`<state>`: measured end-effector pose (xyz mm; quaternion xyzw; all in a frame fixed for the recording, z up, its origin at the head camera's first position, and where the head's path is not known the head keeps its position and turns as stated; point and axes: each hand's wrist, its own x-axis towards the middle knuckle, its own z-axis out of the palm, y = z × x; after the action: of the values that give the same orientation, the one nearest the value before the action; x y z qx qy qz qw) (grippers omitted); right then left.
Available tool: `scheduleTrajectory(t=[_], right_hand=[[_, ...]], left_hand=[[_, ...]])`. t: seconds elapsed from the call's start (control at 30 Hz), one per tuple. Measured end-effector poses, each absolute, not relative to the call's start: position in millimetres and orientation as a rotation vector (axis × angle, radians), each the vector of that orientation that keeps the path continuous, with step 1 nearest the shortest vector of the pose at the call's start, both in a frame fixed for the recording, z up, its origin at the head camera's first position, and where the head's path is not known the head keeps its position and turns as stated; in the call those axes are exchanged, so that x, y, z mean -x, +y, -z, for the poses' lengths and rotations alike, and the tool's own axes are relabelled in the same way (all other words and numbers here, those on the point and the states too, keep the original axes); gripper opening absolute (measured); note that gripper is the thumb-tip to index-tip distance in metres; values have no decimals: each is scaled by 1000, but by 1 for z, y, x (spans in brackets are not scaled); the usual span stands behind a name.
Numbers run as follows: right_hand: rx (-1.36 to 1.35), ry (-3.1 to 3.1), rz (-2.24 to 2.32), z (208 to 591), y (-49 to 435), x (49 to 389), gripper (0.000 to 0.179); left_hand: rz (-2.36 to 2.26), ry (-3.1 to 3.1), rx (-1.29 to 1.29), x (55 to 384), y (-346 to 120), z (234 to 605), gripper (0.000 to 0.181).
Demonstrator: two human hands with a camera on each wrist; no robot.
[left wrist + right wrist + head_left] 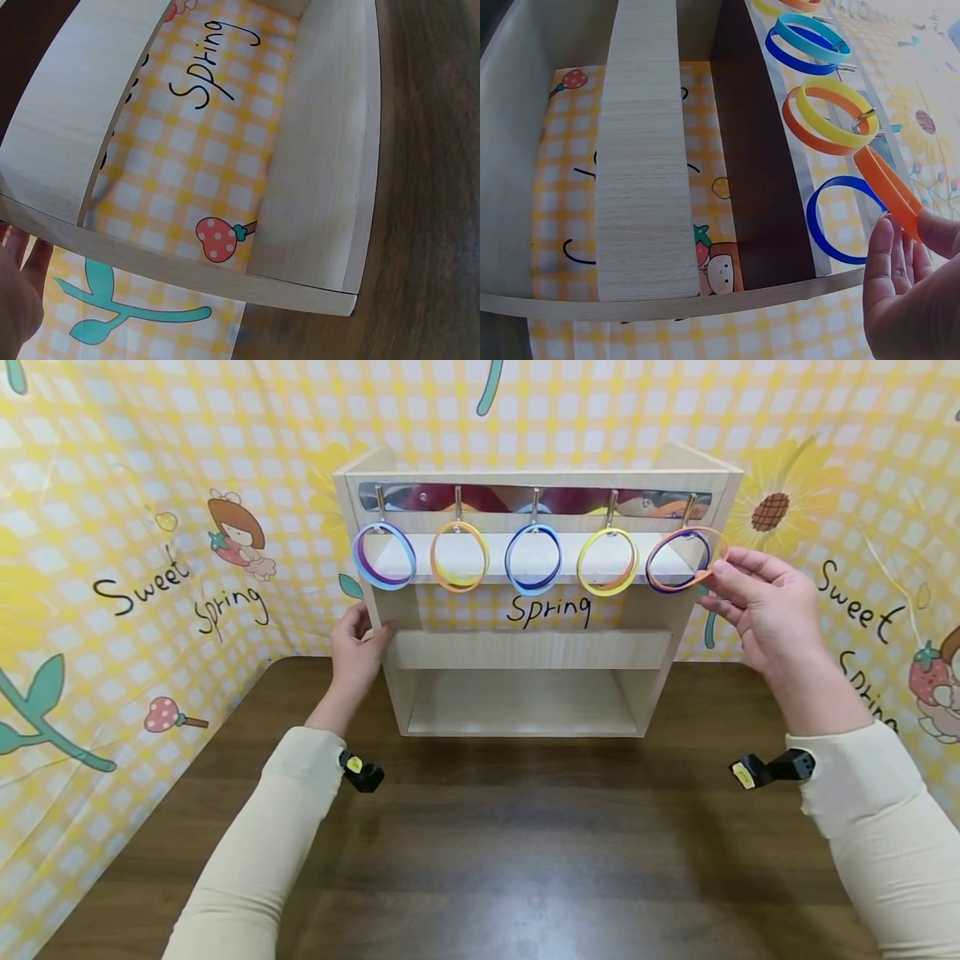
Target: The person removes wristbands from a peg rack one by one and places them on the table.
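Note:
At the rack's right end my right hand (776, 597) pinches an orange wristband (889, 191) between thumb and fingers. The band overlaps the rightmost hook (689, 508), where a dark blue wristband (815, 225) hangs. My left hand (360, 647) rests against the left side of the wooden shelf (532, 650), thumb at its front edge. Pairs of bands hang on the other hooks: a light blue wristband (411, 572) over purple, an orange wristband (435, 560) with yellow, a blue pair (508, 564), and a yellow wristband (581, 572) with orange.
A shiny metal hook strip (480, 498) runs along the shelf's upper front. The shelf stands on a dark wooden table (525, 843). Checkered cloth (180, 468) printed with flowers and words surrounds it behind and at the sides.

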<state>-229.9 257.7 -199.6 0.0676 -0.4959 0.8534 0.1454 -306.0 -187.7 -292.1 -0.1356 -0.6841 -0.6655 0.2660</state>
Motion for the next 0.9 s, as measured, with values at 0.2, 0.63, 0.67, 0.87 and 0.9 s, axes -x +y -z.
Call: scheduleTrajectory(t=[0.2, 0.63, 0.67, 0.87, 0.9], right_hand=[[-176, -1366, -2499, 195, 256, 227, 17], [-349, -1460, -2552, 212, 230, 209, 17], [-373, -1478, -2555, 215, 227, 207, 15], [-458, -1569, -2593, 237, 208, 202, 10], [-456, -1588, -2596, 241, 206, 201, 10]], left_hand=[[1784, -1852, 322, 305, -189, 291, 39], [1758, -1860, 328, 303, -189, 292, 37], [1755, -1863, 335, 303, -189, 292, 37], [1732, -1872, 325, 303, -188, 294, 36], [1739, -1867, 323, 303, -187, 294, 35]])
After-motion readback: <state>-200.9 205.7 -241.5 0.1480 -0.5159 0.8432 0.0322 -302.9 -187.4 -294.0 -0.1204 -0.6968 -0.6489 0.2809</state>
